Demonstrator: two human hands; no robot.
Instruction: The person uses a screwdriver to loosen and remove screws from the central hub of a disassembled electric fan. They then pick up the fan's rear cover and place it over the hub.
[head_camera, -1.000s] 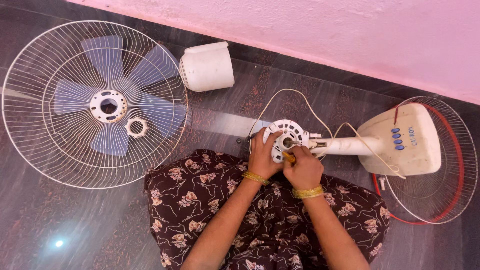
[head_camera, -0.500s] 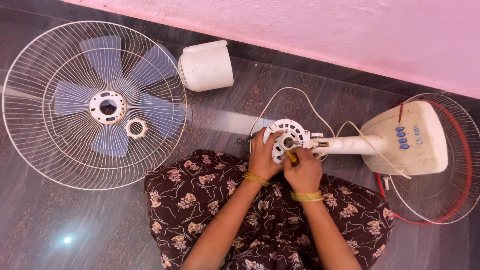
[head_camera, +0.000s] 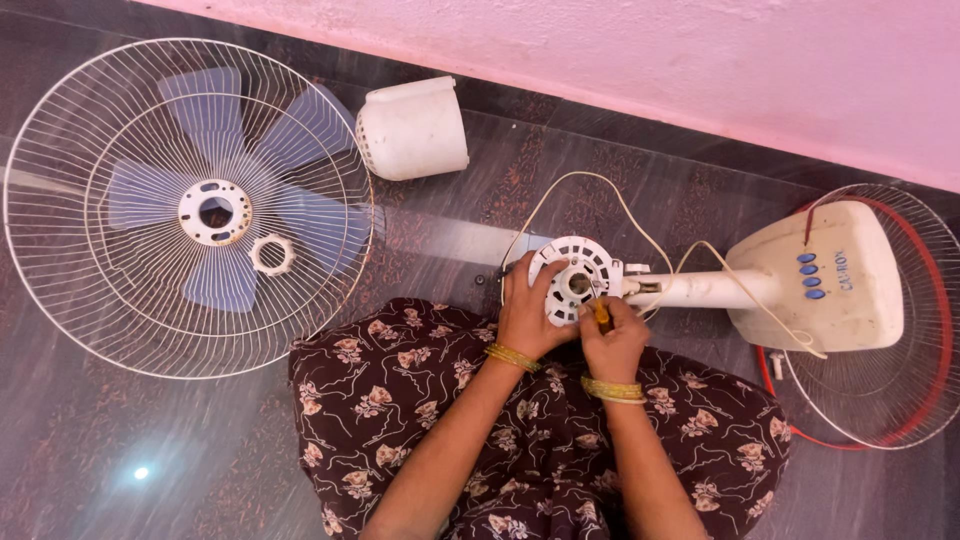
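Both hands on motor housing (head_camera: 580, 278) | left hand (head_camera: 527, 318) grips rim | right hand (head_camera: 612, 340) pinches screwdriver (head_camera: 601, 314)

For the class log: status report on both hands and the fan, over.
Left hand grips the round white motor housing. Right hand holds a yellow-handled screwdriver at its hub. White cord loops above; nothing blocking.

Both forearms are bare, with no sleeves showing. Each wrist carries a thin stack of gold-coloured bangles (head_camera: 512, 357), one set just behind the left hand (head_camera: 527, 312) and a matching set (head_camera: 612, 389) just behind the right hand (head_camera: 613, 343). Below the bangles, across the lap, lies a dark brown garment (head_camera: 420, 400) printed all over with pale cream and tan flowers and small leaves, its cloth falling in soft folds.
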